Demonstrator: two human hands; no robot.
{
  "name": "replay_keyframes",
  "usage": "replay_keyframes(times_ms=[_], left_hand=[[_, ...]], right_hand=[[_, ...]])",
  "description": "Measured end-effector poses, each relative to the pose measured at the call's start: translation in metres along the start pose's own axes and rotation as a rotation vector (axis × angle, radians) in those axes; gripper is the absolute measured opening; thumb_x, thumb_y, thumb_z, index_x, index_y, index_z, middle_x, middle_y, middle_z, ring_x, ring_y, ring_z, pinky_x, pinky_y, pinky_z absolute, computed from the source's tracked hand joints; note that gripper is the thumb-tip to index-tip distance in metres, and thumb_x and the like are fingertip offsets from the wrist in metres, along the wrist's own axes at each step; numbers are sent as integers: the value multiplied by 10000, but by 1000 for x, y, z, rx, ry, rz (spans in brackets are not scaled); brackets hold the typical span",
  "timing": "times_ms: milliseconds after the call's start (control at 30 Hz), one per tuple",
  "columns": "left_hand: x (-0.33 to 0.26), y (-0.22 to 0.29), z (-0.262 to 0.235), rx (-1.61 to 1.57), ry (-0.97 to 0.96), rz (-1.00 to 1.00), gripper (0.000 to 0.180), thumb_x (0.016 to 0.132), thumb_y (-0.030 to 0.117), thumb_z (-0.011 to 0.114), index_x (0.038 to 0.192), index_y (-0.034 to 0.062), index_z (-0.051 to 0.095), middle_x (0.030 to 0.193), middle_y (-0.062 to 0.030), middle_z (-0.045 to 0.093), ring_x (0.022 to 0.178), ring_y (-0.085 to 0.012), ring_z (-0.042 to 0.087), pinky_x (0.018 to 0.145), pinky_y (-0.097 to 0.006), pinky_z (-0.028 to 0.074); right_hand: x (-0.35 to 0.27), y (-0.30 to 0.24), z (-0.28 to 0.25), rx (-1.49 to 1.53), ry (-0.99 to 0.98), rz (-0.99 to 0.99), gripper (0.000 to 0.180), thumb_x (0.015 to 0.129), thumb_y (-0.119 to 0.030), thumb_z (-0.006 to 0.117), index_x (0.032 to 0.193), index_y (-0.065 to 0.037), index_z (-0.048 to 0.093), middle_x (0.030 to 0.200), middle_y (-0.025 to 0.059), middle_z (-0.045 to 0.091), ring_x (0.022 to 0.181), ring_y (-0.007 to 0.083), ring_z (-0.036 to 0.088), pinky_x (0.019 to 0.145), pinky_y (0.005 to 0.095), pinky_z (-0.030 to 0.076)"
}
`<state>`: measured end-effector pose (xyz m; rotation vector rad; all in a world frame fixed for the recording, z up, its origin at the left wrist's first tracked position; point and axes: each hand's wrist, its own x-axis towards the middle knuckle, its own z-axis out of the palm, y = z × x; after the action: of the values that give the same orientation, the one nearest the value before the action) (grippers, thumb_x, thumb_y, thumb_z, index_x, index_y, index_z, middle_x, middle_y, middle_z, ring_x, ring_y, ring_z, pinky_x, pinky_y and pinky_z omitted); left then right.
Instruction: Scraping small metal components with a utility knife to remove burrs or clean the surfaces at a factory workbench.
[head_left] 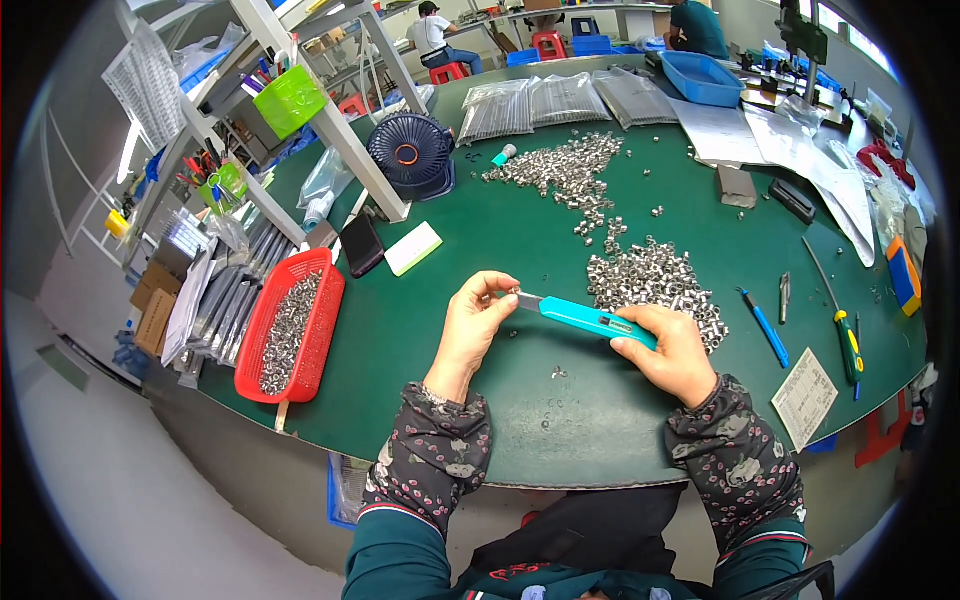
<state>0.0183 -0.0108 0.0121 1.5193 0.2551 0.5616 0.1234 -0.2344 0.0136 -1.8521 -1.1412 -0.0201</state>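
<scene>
Utility knife (pixel 580 316), turquoise handle, is above the green table (pixel 465 240), in from its near edge. Long axis slants: blade end left and slightly farther, butt right and nearer the table's near edge. Right hand (pixel 675 355) is closed around the butt end. Left hand (pixel 470 325) is the nearer one to the blade (pixel 527 301), thumb and forefinger pinched on a small metal ring (pixel 515 291), mostly hidden. Ring sits at the blade's left end; cannot tell whether they touch. Ring pile (pixel 650 280) lies beyond the knife handle; red basket (pixel 327 325) at the table's left edge.
</scene>
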Motion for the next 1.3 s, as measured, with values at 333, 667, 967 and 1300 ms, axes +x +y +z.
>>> replay_keyframes(times_ms=[333, 667, 967, 1300], left_hand=[[0, 0, -2, -277, -38, -152, 194, 842, 74, 533, 1028, 23, 518, 824, -29, 543, 492, -6, 340, 366, -126, 258], [0, -4, -3, -258, -51, -185, 192, 862, 68, 497, 1039, 1, 532, 823, -8, 514, 498, -11, 336, 367, -131, 252], [-1, -5, -5, -96, -137, -155, 188, 870, 88, 493, 1033, 6, 536, 771, 19, 493, 496, -5, 324, 375, -140, 244], [0, -5, -7, -380, -65, -214, 142, 885, 127, 477, 972, 31, 537, 757, -25, 496, 488, -26, 323, 375, -133, 249]], right_hand=[[1, -2, -3, 10, 83, -7, 280, 703, -198, 649, 932, -43, 609, 800, 118, 607, 710, 276, 594, 628, 339, 465], [-1, -3, -1, -49, 15, 7, 289, 701, -222, 645, 934, -53, 616, 787, 113, 606, 684, 273, 591, 613, 344, 465], [-1, 1, 0, -64, 41, -43, 279, 697, -200, 646, 932, -54, 614, 760, 105, 591, 651, 276, 581, 583, 351, 455], [0, -2, -2, -65, 216, -97, 282, 691, -167, 655, 938, -44, 595, 749, 115, 577, 652, 275, 575, 571, 335, 451]])
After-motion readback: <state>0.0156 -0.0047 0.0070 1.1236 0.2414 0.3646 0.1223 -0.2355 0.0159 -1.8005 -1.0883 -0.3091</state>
